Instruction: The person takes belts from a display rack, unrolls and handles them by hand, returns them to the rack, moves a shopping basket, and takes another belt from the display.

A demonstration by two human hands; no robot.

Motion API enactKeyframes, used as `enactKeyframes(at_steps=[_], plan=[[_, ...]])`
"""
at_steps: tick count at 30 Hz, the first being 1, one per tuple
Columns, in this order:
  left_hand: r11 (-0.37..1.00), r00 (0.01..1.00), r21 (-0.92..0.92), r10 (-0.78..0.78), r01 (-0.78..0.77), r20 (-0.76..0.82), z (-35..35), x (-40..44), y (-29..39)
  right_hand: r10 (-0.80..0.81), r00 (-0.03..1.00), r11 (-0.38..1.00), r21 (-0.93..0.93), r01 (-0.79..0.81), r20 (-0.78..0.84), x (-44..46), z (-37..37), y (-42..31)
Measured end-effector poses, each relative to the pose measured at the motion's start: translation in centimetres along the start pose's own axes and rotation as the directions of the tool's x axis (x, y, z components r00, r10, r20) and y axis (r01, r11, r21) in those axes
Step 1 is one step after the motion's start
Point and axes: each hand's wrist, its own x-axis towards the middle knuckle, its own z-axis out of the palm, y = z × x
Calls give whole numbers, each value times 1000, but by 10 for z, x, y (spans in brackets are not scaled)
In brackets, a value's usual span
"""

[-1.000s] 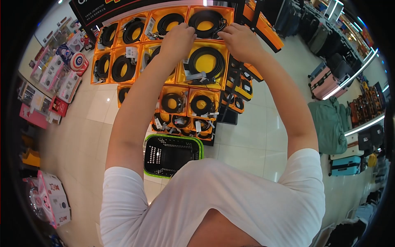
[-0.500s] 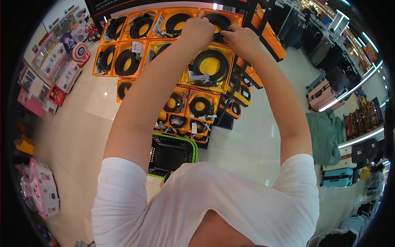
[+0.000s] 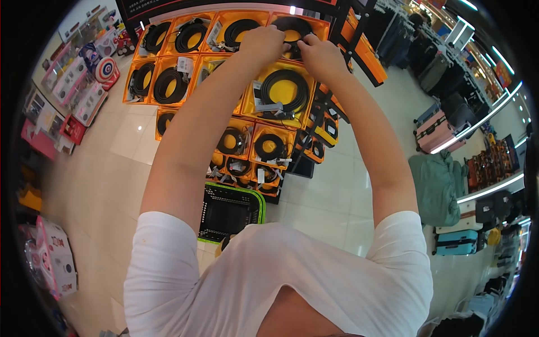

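Both arms reach forward to an orange compartment at the top right of a display. Inside it lies a coiled black belt [image 3: 293,24]. My left hand [image 3: 265,44] is closed at the coil's left lower side, its fingertips on the belt's lower part. My right hand [image 3: 321,55] pinches at the lower right of the same coil, close to the left fingertips. The fingertips are partly hidden. Just below, a larger coiled belt [image 3: 284,90] with a grey buckle and a tag rests in its orange box [image 3: 306,115].
Other orange boxes with coiled belts [image 3: 170,85] fill the tiered display. A black basket with a green rim [image 3: 261,208] stands on the tiled floor below. Suitcases [image 3: 438,132] and clothes racks [image 3: 415,53] line the right; boxed toys [image 3: 56,255] stand left.
My right hand has shifted slightly left and down along the coil, and the left hand slightly left and down. The whole view has moved a little. Both hands stay at the same belt.
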Motion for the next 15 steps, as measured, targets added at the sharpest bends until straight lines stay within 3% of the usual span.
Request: enactKeyframes(at_steps=[3,5,7,10,12,15], plan=[[999,1000,-37,-31,31,-2,0,-7,-3,-10,999,998,55,7,46,-5,-6,6],[998,1000,-66,-8,9,11,-2,-11,-4,-129,989,991,45,126,76,-5,-12,13],[998,1000,-61,-6,7,12,-3,-14,-1,-132,988,991,31,130,83,-9,-14,13],[999,1000,-47,0,1,18,-5,-16,1,-137,991,989,50,136,11,-12,-18,16],[999,1000,-41,4,-3,26,-6,-19,1,28,996,976,214,-47,90,-17,-24,21],[998,998,-1,62,-62,9,-8,-28,0,4,999,980,201,-13,45,-26,-30,32]])
